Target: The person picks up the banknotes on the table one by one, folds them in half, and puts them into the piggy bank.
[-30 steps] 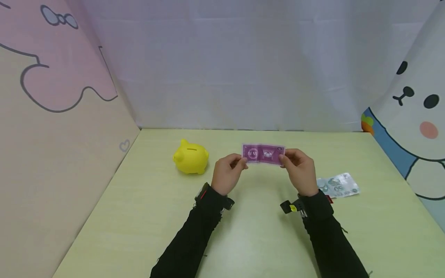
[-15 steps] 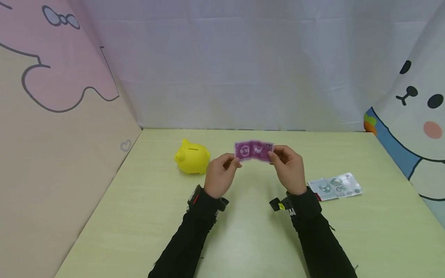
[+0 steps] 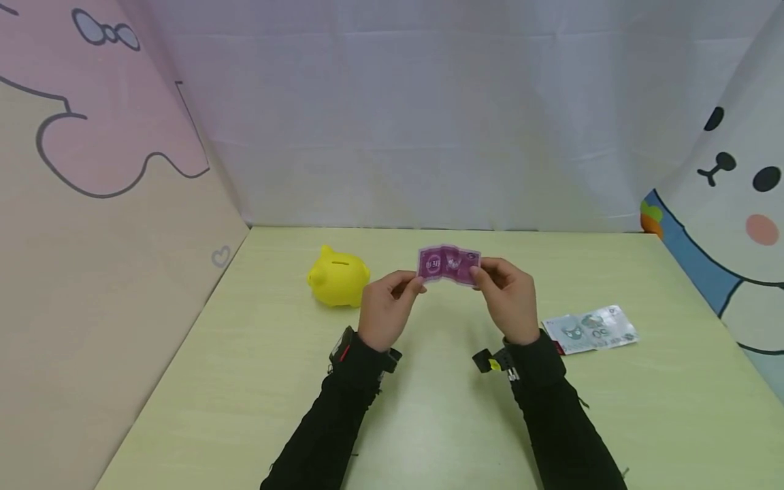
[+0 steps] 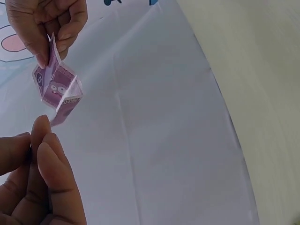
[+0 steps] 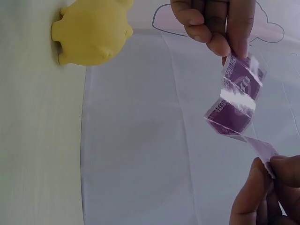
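Observation:
A purple play banknote (image 3: pixel 449 264) is held up over the table between both hands, bent into wavy folds along its length. My left hand (image 3: pixel 387 309) pinches its left end between thumb and fingers. At the opposite end my right hand (image 3: pixel 510 303) pinches the right corner. Seen from the left wrist, the note (image 4: pixel 58 89) zigzags between the two sets of fingertips. The right wrist view shows the note's purple face (image 5: pixel 236 96) with sharp creases and a glossy glare. Left of my left hand stands a yellow piggy bank (image 3: pixel 339 278), its dark slot on top.
A pale blue-green play banknote (image 3: pixel 591 330) lies on the light wooden table (image 3: pixel 245 395), just right of my right wrist. A white curtain (image 3: pixel 392 122) hangs behind the far edge. Cartoon-printed panels (image 3: pixel 122 272) stand at both sides.
Both hands have shifted a little left and drawn closer together. The purple banknote has gone from nearly flat to buckled, and more of the blue-green one shows.

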{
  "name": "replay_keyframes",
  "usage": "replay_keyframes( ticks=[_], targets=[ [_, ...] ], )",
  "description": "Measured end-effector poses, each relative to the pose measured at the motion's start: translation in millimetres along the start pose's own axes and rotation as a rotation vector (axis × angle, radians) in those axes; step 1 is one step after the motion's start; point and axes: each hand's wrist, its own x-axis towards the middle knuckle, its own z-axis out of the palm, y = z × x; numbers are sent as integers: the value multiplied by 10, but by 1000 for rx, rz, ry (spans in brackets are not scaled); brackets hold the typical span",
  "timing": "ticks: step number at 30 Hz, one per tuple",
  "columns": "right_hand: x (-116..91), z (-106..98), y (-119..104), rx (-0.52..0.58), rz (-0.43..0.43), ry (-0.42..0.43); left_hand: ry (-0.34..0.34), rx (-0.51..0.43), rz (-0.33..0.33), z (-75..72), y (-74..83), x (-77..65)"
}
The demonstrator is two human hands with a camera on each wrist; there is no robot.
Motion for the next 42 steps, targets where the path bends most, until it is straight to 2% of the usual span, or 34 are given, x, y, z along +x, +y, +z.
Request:
replay_keyframes(
  ticks=[8, 17, 23, 32, 42],
  targets=[
    [-24, 23, -27, 44, 7, -4, 34, -13, 63, 45, 52, -44],
    [-41, 71, -23, 52, 54, -17, 62, 37, 106, 90, 100, -71],
    [-40, 90, -14, 73, 55, -28, 55, 32, 155, 120, 82, -77],
    [-70, 87, -21, 124, 62, -94, 11, 62, 135, 171, 68, -102],
    [-70, 111, -28, 175, 66, -143, -14, 66, 145, 211, 78, -124]
  ],
)
